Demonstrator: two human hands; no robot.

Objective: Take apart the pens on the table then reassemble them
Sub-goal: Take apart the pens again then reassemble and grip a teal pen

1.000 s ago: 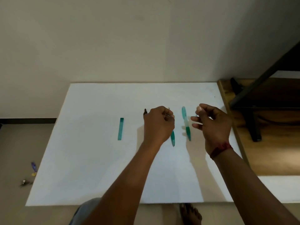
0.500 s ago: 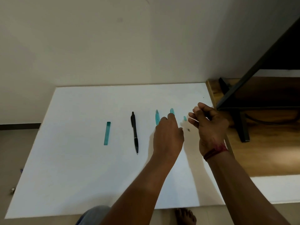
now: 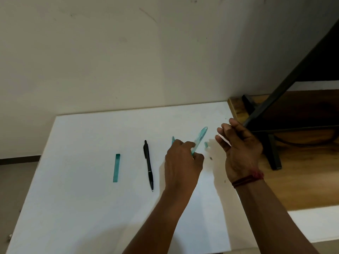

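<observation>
A white surface (image 3: 82,208) seen from above, with a person's two forearms reaching in from its near edge; a whole black pen (image 3: 148,165) lies lengthwise on it and is the reference point here; just right of the black pen, a translucent teal barrel (image 3: 200,140) is lifted off the surface, slanting up and away to the right; it looks like a light, stiff, hollow plastic tube, smooth and likely slippery, best taken near one end so the open mouth stays free for the insert; the left hand (image 3: 183,162) does just that, fingers curled, thumb and fingertips pinching the barrel's lower end; further right of the black pen, the right hand (image 3: 240,147), a red thread (image 3: 247,179) round its wrist, is raised with fingers loosely bent and seems to pinch a thin pale rod (image 3: 224,139), probably the ink refill, slender and easily bent, though too fine to be sure; on the surface between the hands lie a tiny dark bit (image 3: 211,158) and, slightly farther, a small teal piece (image 3: 206,144), both easy to lose; left of the black pen lies a flat teal strip (image 3: 116,167); the tip of a second teal part (image 3: 172,139) shows beyond the left knuckles; farthest, a plain wall (image 3: 128,61).
</observation>
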